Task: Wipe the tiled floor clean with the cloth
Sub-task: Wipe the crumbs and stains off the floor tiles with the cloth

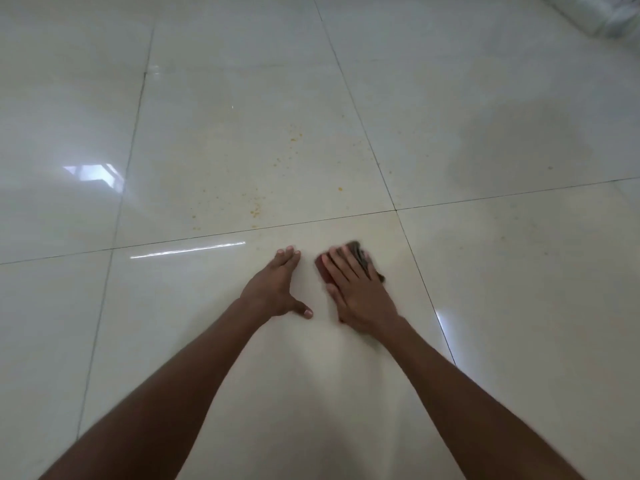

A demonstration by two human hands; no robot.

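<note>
A glossy cream tiled floor (pixel 485 271) fills the head view, crossed by dark grout lines. Orange-yellow specks and smears (pixel 256 211) dot the tile just beyond my hands. My right hand (pixel 356 289) lies flat, fingers spread, pressing down on a dark red and brown cloth (pixel 362 252) that shows past the fingertips and at the hand's left edge. My left hand (pixel 277 285) rests flat on the bare tile beside it, fingers together and thumb out, holding nothing. Most of the cloth is hidden under my right hand.
A white wrapped or plastic object (pixel 613 15) sits at the far top right corner. A dull, matte-looking patch (pixel 519 140) lies on the tile at upper right. A window reflection (pixel 93 171) glares on the left tile.
</note>
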